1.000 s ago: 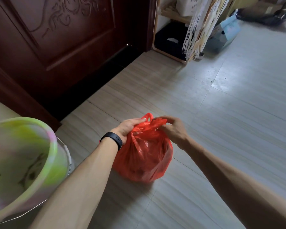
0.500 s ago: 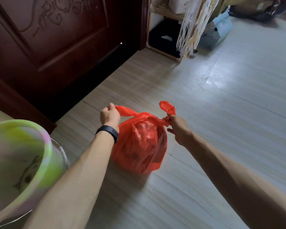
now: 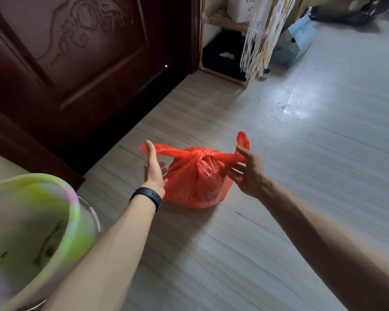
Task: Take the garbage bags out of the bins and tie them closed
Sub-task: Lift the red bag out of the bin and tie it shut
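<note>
A red garbage bag (image 3: 195, 180) sits on the tiled floor in the middle of the head view, its top twisted into a knot (image 3: 201, 153) with two loose ears sticking out sideways. My left hand (image 3: 154, 171), with a black wristband, is beside the bag's left side, fingers straight, thumb touching the left ear. My right hand (image 3: 247, 173) is at the bag's right side with fingers spread, and the right ear lies across its fingertips. The green plastic bin (image 3: 73, 209) stands at the lower left, blurred, with no bag in it.
A dark carved wooden door (image 3: 76, 63) fills the upper left. Behind the bag, a wooden shelf (image 3: 213, 19) holds a black box, with a white fringed cloth (image 3: 258, 41) hanging in front. A blue box (image 3: 299, 37) lies at the upper right.
Both hands pulled the bag's two ears apart, drawing the knot tight. They have now opened and let go of the ears. The bag stays on the floor.
</note>
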